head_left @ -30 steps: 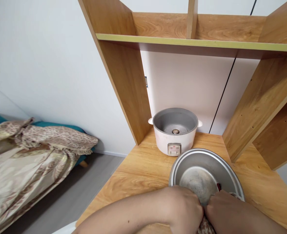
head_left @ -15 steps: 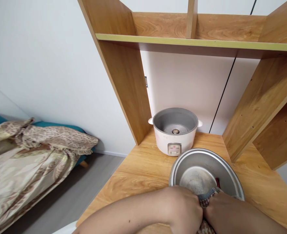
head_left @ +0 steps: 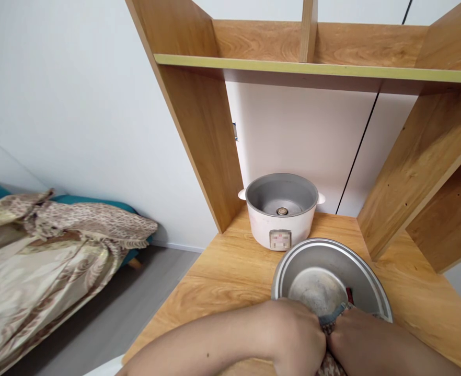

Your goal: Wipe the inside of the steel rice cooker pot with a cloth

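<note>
My left hand [head_left: 299,334] is closed in a fist over the near rim of a silver metal pot [head_left: 361,256]. Close beside it, my right hand [head_left: 354,339] is also closed. A brown patterned cloth with a grey-blue edge [head_left: 334,315] is bunched between both hands, and part of it hangs below them. The fingertips are hidden. Inside the pot, by the cloth, a small dark red piece [head_left: 349,295] shows; I cannot tell what it is. Just behind the pot stands a white rice cooker body [head_left: 262,228], lidless, its round centre sensor visible.
The wooden desk [head_left: 199,282] carries both vessels. Upright boards and a shelf with a yellow-green edge [head_left: 254,63] enclose its back. To the left, a teal sofa [head_left: 85,199] is draped with a patterned cover [head_left: 58,292], above a grey floor [head_left: 148,277].
Hardly anything differs. The hands and the cloth have shifted very slightly at the pot's near rim; the rice cooker body stays where it was.
</note>
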A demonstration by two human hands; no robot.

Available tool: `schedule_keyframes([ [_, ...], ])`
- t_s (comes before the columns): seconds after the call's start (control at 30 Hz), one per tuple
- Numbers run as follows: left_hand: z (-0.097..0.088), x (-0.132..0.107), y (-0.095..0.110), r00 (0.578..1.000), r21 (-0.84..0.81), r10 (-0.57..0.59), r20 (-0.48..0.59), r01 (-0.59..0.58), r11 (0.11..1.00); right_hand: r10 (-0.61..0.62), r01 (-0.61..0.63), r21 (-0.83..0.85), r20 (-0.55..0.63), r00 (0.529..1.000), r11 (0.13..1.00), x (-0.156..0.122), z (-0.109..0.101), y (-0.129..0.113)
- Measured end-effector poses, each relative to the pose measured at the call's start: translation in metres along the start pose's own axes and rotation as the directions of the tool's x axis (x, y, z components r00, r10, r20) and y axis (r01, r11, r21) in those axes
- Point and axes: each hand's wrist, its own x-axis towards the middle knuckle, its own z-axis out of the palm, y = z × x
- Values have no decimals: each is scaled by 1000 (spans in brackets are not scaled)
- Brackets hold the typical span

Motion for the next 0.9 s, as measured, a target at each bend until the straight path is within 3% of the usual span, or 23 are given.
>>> schedule_keyframes([
  [0.37,6,2,-1,1000,5,-20,0,20,1000,75,-69,-82,73,994,994,-1,-10,-9],
  [0.57,12,5,-6,996,-52,3,-89,-7,999,105,-100,-68,73,992,993,-2,-10,-11],
  [0.9,-6,-6,7,999,19,-27,32,26,999,115,-108,-82,84,990,991,-3,-13,-12],
])
